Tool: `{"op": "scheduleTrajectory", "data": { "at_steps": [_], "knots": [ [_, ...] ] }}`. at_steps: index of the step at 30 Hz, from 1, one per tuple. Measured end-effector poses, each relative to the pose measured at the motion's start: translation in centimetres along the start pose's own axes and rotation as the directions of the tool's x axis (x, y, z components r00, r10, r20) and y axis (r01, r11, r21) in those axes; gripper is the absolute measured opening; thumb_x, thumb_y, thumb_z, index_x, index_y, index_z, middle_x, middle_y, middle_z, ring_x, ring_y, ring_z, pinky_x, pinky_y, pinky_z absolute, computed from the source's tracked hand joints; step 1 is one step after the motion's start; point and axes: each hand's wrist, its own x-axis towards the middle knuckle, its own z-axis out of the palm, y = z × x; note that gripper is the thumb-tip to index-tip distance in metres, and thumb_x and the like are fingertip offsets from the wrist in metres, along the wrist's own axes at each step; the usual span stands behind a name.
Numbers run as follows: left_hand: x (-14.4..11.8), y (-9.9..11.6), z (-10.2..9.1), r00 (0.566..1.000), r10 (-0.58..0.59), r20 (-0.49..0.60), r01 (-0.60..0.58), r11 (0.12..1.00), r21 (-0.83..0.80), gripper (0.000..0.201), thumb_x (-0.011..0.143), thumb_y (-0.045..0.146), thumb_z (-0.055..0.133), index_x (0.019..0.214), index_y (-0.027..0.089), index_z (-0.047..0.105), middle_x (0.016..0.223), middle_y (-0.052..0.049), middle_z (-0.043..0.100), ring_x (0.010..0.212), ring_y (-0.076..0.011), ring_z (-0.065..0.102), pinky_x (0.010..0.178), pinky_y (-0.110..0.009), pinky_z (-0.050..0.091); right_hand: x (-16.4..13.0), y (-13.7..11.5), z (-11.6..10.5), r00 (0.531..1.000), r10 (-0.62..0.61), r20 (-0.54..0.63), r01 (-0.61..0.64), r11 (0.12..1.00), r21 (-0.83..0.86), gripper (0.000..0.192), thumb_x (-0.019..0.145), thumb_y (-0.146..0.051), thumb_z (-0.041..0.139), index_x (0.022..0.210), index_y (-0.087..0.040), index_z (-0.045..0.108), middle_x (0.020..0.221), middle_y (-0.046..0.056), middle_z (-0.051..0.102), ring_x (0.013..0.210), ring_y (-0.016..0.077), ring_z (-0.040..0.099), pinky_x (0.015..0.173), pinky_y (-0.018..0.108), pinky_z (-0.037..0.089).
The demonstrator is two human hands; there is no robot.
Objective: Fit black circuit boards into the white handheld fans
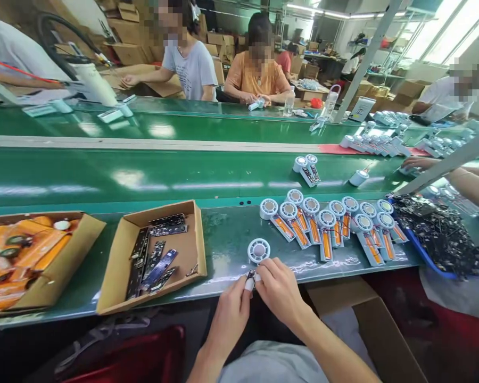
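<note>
Fan head [259, 250]: round, pale-blue plastic, slotted rim; just below the frame's centre, right beyond the fingertips; joined to the held piece or not, cannot tell.
Left hand [230, 306]: lower centre, fingers closed on small white-and-black piece [250, 276].
Right hand [278, 291]: lower centre, fingertips pinched on the same piece; exact hold partly hidden.
Fan units [326, 234]: pale-blue, round-headed, orange strips in handles; clustered right of centre on glossy green tabletop [227, 229].
Circuit boards [159, 270]: long, dark, inside brown cardboard tray [189, 247], left of centre.
Black parts [439, 229]: heaped in blue plastic bin [421, 252], right edge.
</note>
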Motion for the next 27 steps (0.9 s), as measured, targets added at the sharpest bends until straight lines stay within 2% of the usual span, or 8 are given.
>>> {"op": "scheduleTrajectory", "data": {
  "at_steps": [3,8,12,16,19,22,27],
  "knots": [
    [-0.2,0.0,0.1,1.0,-0.01,-0.026,0.01,1.0,0.006,0.026,0.092,0.028,0.036,0.088,0.022,0.061,0.075,-0.008,0.071,0.067,-0.0249,0.068,0.061,-0.033,0.049,-0.1,0.0,-0.1,1.0,-0.003,0.026,0.002,0.999,0.036,0.024,0.091,-0.004,0.045,0.08,-0.021,0.057,0.078,0.003,0.063,0.068,0.0199,0.05,0.061,0.032,0.039],
    [-0.1,0.3,0.3,0.998,-0.051,-0.04,0.05,0.999,-0.018,0.033,0.098,0.033,0.033,0.076,0.023,0.056,0.062,-0.003,0.066,0.054,-0.019,0.062,0.053,-0.027,0.047,-0.3,0.3,0.1,1.0,0.029,-0.004,-0.029,0.992,0.121,0.02,0.091,-0.005,0.048,0.085,-0.021,0.059,0.083,0.004,0.066,0.07,0.0191,0.051,0.063,0.031,0.042],
    [0.2,0.4,0.4,0.998,-0.044,-0.05,0.043,0.999,-0.012,0.033,0.099,0.033,0.033,0.076,0.023,0.055,0.062,-0.002,0.066,0.055,-0.0184,0.062,0.053,-0.026,0.047,-0.3,0.3,0.2,0.999,0.033,-0.029,-0.03,0.994,0.109,0.022,0.092,-0.006,0.046,0.084,-0.021,0.06,0.083,0.004,0.067,0.069,0.019,0.051,0.063,0.031,0.042],
    [0.0,0.0,0.7,0.999,-0.008,-0.052,0.009,1.0,0.013,0.029,0.097,0.031,0.035,0.078,0.024,0.056,0.065,-0.003,0.067,0.059,-0.0214,0.066,0.055,-0.029,0.048,-0.2,0.0,0.3,1.0,0.003,-0.021,-0.002,0.999,0.047,0.026,0.095,-0.008,0.044,0.078,-0.021,0.06,0.078,0.004,0.064,0.068,0.0198,0.051,0.061,0.032,0.041],
    [-0.2,-0.5,0.7,0.998,0.024,-0.064,-0.021,0.999,0.043,0.025,0.094,0.027,0.035,0.086,0.023,0.059,0.073,-0.007,0.071,0.066,-0.0256,0.069,0.058,-0.032,0.05,-0.3,-0.1,0.4,1.0,-0.002,0.006,0.002,0.999,0.047,0.03,0.097,-0.007,0.042,0.077,-0.021,0.06,0.077,0.005,0.063,0.068,0.02,0.051,0.062,0.033,0.042],
    [-0.1,-0.8,0.1,0.994,0.102,-0.029,-0.1,0.992,0.074,0.024,0.096,0.024,0.035,0.093,0.023,0.059,0.079,-0.008,0.072,0.071,-0.0256,0.071,0.061,-0.033,0.051,-0.5,0.4,0.2,0.998,0.051,0.039,-0.056,0.985,0.162,0.026,0.097,-0.007,0.043,0.09,-0.02,0.065,0.089,0.006,0.068,0.076,0.0199,0.056,0.068,0.031,0.048],
    [0.8,-1.1,-1.5,0.977,0.192,0.091,-0.196,0.98,0.032,0.025,0.101,0.027,0.037,0.087,0.024,0.057,0.077,-0.003,0.068,0.068,-0.0205,0.066,0.061,-0.028,0.049,0.0,2.1,-1.0,0.979,0.074,0.188,-0.139,0.921,0.363,0.024,0.098,-0.009,0.049,0.106,-0.022,0.068,0.099,0.007,0.07,0.088,0.0195,0.064,0.079,0.029,0.054]
  ]
}}
